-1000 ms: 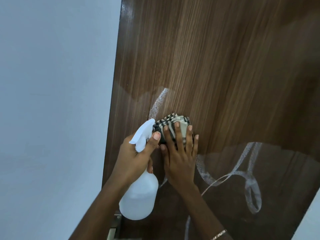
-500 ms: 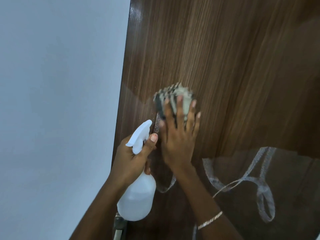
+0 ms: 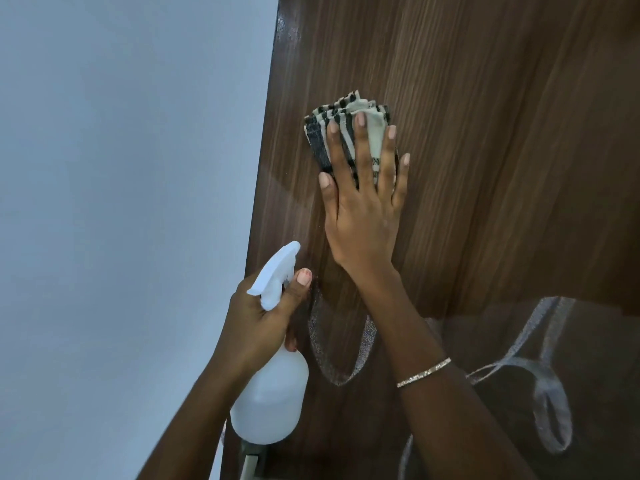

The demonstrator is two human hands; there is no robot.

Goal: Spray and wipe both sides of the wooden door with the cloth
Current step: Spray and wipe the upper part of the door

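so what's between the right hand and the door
The folded striped cloth: the right hand presses it flat against the wooden door with straight fingers, its upper edge showing past the fingertips. The head view shows this.

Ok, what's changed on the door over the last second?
The right hand has slid the cloth upward along the door, away from the spray bottle, wiping off the wet streak that was above it. Unchanged: flat fingers pressing the cloth, the left hand gripping the spray bottle, and the looping streaks lower down still unwiped.
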